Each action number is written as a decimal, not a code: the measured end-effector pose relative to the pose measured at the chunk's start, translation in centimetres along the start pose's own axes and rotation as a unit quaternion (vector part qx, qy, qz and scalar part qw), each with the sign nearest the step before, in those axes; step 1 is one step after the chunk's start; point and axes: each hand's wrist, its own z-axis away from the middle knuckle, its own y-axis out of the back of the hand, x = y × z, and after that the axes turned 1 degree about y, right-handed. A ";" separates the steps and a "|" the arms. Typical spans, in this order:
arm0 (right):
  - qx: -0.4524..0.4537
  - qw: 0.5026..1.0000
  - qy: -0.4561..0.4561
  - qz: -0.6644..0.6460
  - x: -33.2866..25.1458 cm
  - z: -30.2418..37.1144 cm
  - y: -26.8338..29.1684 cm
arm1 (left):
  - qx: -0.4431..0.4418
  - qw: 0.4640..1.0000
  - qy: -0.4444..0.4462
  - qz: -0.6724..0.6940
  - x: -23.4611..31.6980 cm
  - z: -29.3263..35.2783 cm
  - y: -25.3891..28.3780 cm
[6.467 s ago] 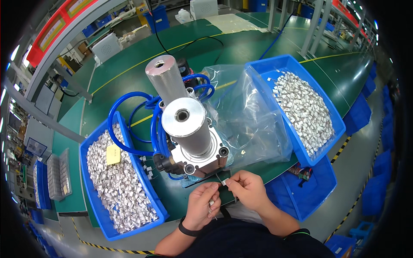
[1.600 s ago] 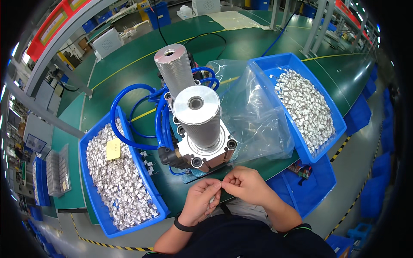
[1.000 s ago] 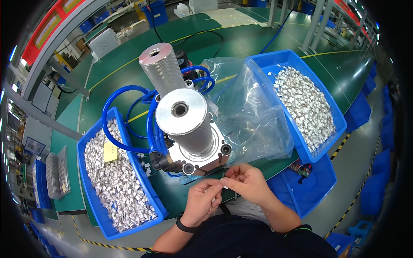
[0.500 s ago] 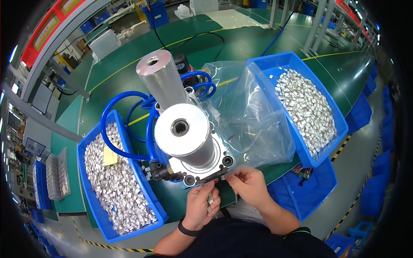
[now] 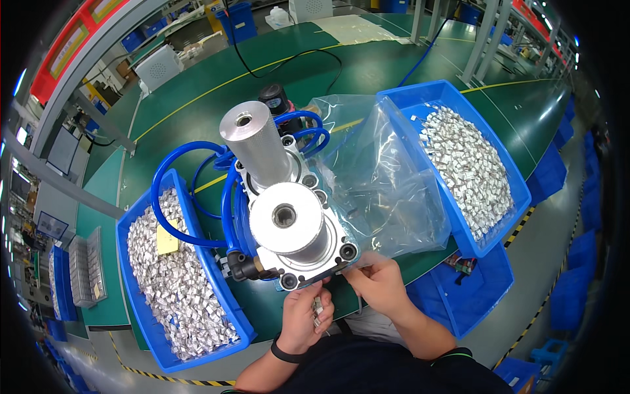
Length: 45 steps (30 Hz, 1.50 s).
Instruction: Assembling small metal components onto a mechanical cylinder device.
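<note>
A pneumatic press with two silver cylinders (image 5: pixel 289 220) and blue air hoses stands in front of me. Low at its front edge, my left hand (image 5: pixel 303 320) is closed round several small silver-white metal parts (image 5: pixel 318 308), its thumb and forefinger reaching up to the press's underside. Opposite it, my right hand (image 5: pixel 380 285) pinches at the front right corner of the press. Its fingertips are partly hidden by that edge, so what they hold cannot be made out.
Left of the press, a blue bin (image 5: pixel 236 315) holds many silver-white parts and a yellow note (image 5: pixel 167 240). Another filled blue bin (image 5: pixel 485 249) stands at the right, beside a clear plastic bag (image 5: pixel 387 190). Below it is a blue tray (image 5: pixel 453 302). Green tabletop (image 5: pixel 380 59) extends behind.
Both silver cylinders of the press have dropped lower toward their base. My hands stay at its front edge, with only slight shifts.
</note>
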 end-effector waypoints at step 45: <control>-0.207 0.906 0.142 0.341 -2.1 2.4 0.7 | -0.122 0.981 0.120 -0.096 0.5 0.2 -0.7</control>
